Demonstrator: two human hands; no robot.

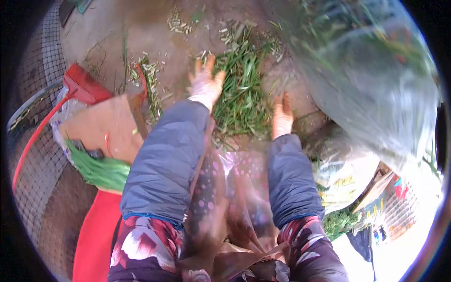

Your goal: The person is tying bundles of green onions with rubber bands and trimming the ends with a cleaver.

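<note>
A loose heap of long green leaves and stalks [239, 89] lies on the floor in front of me. My left hand [207, 82] is at the heap's left edge, fingers spread, with nothing gripped. On the other side, my right hand [282, 117] is held a little apart from the heap, its fingers stretched out. Blue-grey sleeve covers [164, 155] reach down to both wrists. A clear apron with pink dots [235, 188] hangs over my lap.
Cut stalk ends [152, 82] litter the floor. Left are a red broom [84, 87], a cardboard sheet [101, 129] and a bundle of green stalks [96, 167]. A large clear plastic bag [376, 94] with greens bulges at the right. Netting [35, 155] edges the far left.
</note>
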